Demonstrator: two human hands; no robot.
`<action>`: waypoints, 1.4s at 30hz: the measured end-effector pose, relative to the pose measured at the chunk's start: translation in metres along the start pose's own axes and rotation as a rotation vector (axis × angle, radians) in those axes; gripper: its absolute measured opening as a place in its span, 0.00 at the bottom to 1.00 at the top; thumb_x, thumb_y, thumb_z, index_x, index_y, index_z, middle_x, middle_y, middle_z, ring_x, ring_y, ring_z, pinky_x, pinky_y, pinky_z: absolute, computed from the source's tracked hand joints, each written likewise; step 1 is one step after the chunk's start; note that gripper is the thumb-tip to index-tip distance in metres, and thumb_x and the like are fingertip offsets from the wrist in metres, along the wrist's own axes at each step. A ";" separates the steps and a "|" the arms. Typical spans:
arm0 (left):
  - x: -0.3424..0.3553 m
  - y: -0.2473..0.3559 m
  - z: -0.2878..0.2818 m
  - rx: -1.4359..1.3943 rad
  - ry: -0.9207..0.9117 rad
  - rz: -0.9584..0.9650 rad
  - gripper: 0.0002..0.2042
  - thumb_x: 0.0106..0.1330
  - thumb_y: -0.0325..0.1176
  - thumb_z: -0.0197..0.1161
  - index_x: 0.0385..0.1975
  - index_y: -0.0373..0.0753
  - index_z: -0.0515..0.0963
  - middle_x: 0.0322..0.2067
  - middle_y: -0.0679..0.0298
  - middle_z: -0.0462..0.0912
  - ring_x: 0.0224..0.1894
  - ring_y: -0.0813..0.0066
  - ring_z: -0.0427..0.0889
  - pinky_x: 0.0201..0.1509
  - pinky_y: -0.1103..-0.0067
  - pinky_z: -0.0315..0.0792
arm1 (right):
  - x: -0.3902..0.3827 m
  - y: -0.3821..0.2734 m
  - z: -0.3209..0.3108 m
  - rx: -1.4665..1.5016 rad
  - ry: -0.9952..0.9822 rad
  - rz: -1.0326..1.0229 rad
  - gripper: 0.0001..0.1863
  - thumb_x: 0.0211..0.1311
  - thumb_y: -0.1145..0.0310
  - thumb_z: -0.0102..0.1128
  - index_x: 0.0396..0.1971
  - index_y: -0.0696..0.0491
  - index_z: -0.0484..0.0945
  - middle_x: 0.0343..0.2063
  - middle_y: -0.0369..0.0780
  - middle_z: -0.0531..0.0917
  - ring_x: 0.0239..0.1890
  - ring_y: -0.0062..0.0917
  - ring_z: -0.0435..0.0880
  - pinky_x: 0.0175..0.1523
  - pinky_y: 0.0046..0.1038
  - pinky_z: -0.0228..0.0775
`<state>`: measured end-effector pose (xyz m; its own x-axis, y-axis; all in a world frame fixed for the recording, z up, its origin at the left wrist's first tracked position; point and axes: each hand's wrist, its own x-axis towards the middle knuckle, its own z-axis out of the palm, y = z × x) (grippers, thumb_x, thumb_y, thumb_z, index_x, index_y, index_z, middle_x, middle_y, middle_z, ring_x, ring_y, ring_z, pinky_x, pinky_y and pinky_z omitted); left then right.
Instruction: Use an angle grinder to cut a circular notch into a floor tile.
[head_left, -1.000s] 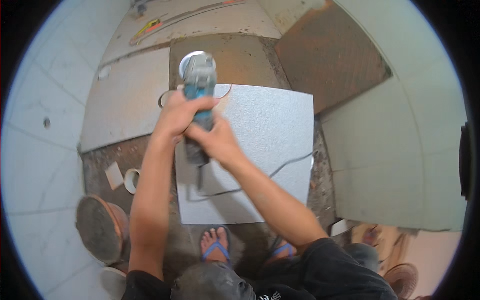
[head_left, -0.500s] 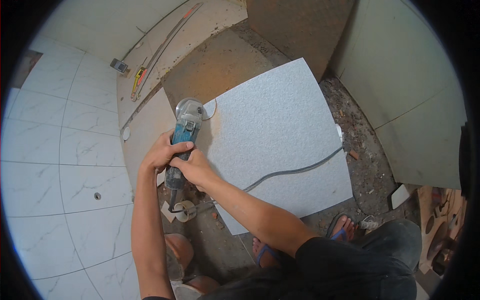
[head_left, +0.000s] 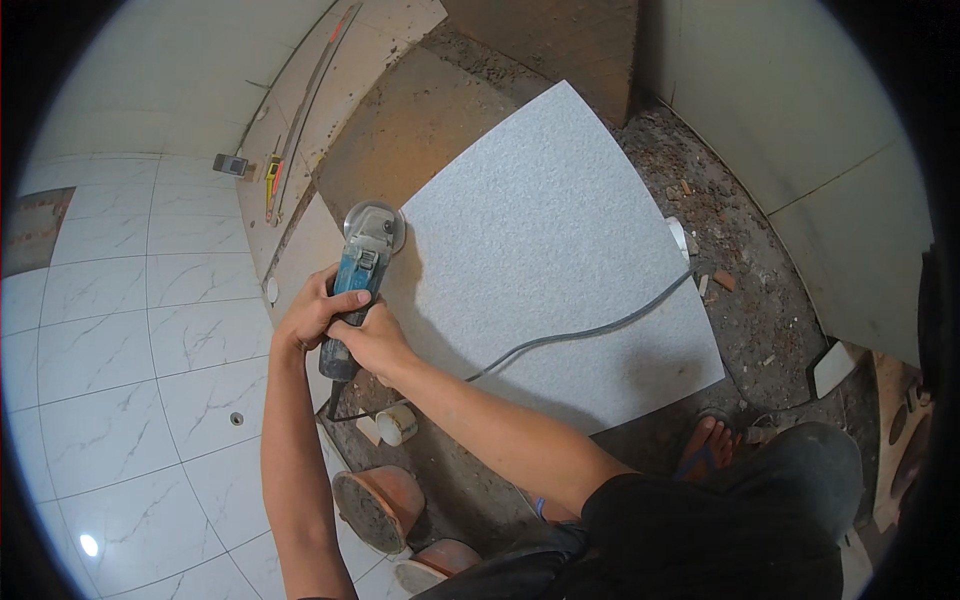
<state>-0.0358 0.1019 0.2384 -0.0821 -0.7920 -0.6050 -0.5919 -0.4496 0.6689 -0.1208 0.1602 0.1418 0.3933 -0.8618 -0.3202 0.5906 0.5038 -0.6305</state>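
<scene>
Both of my hands grip a blue and grey angle grinder (head_left: 352, 275), its round disc at the left corner of a large speckled light-grey tile (head_left: 550, 230). My left hand (head_left: 312, 310) wraps the body from the left, thumb across the top. My right hand (head_left: 376, 340) closes round the rear part from the right. I cannot tell whether the disc touches the tile. A dark power cord (head_left: 565, 342) leaves the grinder's rear end, passes under my right forearm and crosses the tile.
Terracotta-coloured buckets (head_left: 405, 497) and a small pale cup (head_left: 397, 425) stand near my forearms. Rubble (head_left: 745, 290) lies right of the tile, beside a wall. At the far left are a yellow tape measure (head_left: 273, 172), a long metal bar (head_left: 318, 80) and marbled white tiles (head_left: 200, 335).
The view has shifted and turned slightly. The pale rounded piece beside the disc at the tile's corner no longer shows. My hands keep their hold on the angle grinder.
</scene>
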 end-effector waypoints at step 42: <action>0.010 0.024 0.006 0.078 -0.002 -0.153 0.24 0.59 0.35 0.75 0.52 0.31 0.77 0.41 0.62 0.82 0.41 0.75 0.80 0.48 0.76 0.76 | -0.006 -0.028 -0.013 0.155 -0.018 0.100 0.17 0.60 0.71 0.65 0.47 0.63 0.78 0.36 0.42 0.85 0.36 0.26 0.86 0.38 0.31 0.78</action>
<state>-0.0560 0.0852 0.2459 0.0127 -0.7159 -0.6981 -0.6580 -0.5316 0.5333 -0.1483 0.1504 0.1521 0.4669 -0.8067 -0.3623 0.6488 0.5909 -0.4795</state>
